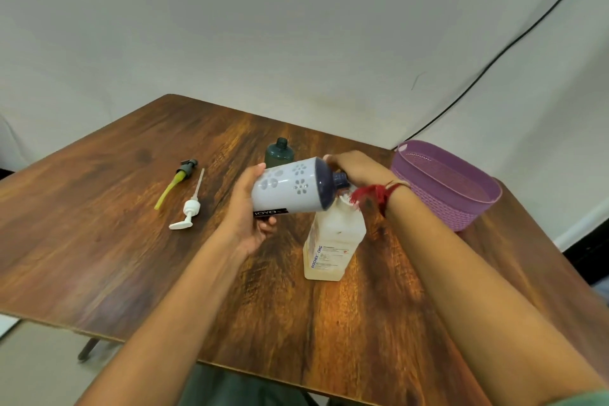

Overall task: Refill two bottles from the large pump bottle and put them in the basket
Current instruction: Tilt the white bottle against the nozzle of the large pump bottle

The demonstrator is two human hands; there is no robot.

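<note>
Head view: left hand grips the flowered bottle mid-frame, right hand hold unclear, neither bottle in the basket yet.

Arms: left forearm and right forearm are bare along their whole visible length.
Hands: left hand and right hand are bare.
Right wrist: a red thread band is wound round it in several strands, some of them darker.
Tassel: a frayed red tassel hangs from the band.
Sleeve: a sliver of light green sleeve shows on the right upper arm.
Lap: dark grey-green clothing, blurred, at the bottom edge.
</note>
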